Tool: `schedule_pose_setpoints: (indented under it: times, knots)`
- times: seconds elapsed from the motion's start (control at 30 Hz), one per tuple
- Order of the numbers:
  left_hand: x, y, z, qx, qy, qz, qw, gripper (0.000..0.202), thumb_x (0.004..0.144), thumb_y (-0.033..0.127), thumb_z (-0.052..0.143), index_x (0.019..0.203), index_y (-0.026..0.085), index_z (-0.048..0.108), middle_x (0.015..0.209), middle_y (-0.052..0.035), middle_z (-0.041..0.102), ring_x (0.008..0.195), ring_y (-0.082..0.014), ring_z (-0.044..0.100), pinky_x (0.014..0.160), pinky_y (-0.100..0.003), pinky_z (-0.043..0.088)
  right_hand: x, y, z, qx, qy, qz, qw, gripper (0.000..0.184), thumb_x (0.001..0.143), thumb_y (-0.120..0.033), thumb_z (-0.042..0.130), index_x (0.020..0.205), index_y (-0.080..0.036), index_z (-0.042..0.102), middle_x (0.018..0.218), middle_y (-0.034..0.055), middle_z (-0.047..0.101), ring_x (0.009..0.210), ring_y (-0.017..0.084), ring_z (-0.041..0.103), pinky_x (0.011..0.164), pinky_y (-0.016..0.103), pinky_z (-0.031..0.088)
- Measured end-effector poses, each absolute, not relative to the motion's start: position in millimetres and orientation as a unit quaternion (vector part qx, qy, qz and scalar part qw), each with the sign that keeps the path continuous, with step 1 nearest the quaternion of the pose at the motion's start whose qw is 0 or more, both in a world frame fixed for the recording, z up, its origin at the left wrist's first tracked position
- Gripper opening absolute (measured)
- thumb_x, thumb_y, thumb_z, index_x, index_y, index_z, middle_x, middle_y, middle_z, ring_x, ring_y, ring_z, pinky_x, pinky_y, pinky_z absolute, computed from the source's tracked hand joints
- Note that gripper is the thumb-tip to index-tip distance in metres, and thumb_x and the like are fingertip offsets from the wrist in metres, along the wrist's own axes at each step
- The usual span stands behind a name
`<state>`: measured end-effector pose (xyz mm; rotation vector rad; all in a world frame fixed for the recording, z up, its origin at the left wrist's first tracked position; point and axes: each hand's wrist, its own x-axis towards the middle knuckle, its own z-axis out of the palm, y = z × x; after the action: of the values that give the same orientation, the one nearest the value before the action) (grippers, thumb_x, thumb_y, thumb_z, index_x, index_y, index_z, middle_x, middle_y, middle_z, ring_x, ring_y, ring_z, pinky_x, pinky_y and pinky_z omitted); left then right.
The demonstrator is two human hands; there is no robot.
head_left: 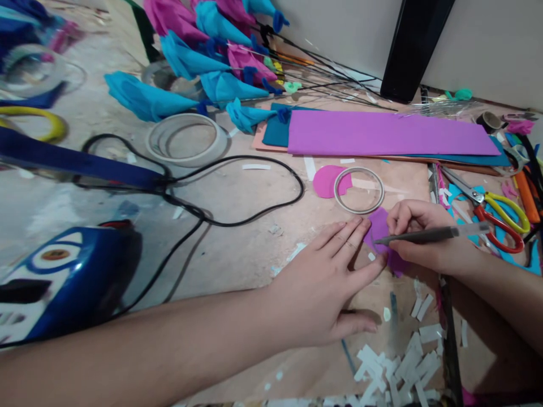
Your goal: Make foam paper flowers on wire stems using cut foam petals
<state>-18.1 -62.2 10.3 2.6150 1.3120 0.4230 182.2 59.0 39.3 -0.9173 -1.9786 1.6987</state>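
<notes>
With its fingers spread flat, my left hand (328,282) presses on the board beside a small purple foam piece (395,261), its fingertips at that piece's left edge. My right hand (428,237) grips a dark grey pen (436,234) whose tip touches the purple piece. A faint curved line shows on the purple near the tip. Just above my left fingertips lies a thin tape ring (382,189), partly over a round pink piece (326,182). The lower part of the purple piece is partly hidden by my right hand.
Folded purple sheets (390,133) lie behind my hands, below blue and pink fabric flowers (178,53) on wires. Scissors (492,209) rest at right, white paper strips (403,367) in front. A black cord (250,158), tape roll (218,141) and blue-and-white device (85,271) are left.
</notes>
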Motion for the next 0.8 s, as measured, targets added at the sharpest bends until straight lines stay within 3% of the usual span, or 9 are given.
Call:
schedule_pose_setpoints:
  times: [0.33, 0.8]
  knots:
    - [-18.1, -60.5, 12.7, 0.879, 0.439, 0.153, 0.106, 0.082, 0.087, 0.078, 0.053, 0.141, 0.017, 0.052, 0.156, -0.0287, 0.045, 0.146, -0.0453, 0.043, 0.114, -0.062, 0.039, 181.9, 58.6, 45.0, -0.324, -0.700, 0.616, 0.158, 0.020, 0.067, -0.014, 0.072, 0.066, -0.021, 0.053, 0.071, 0.0000, 0.059, 0.060, 0.011, 0.051, 0.050, 0.022, 0.041]
    - [-18.2, -61.3, 11.2, 0.879, 0.440, 0.154, 0.102, 0.081, 0.087, 0.077, 0.054, 0.140, 0.016, 0.052, 0.155, -0.0292, 0.045, 0.146, -0.0458, 0.043, 0.114, -0.063, 0.038, 179.5, 54.3, 36.5, -0.388, -0.703, 0.557, 0.211, 0.022, 0.072, -0.019, 0.076, 0.074, -0.021, 0.054, 0.076, -0.0006, 0.061, 0.059, 0.009, 0.049, 0.049, 0.021, 0.037]
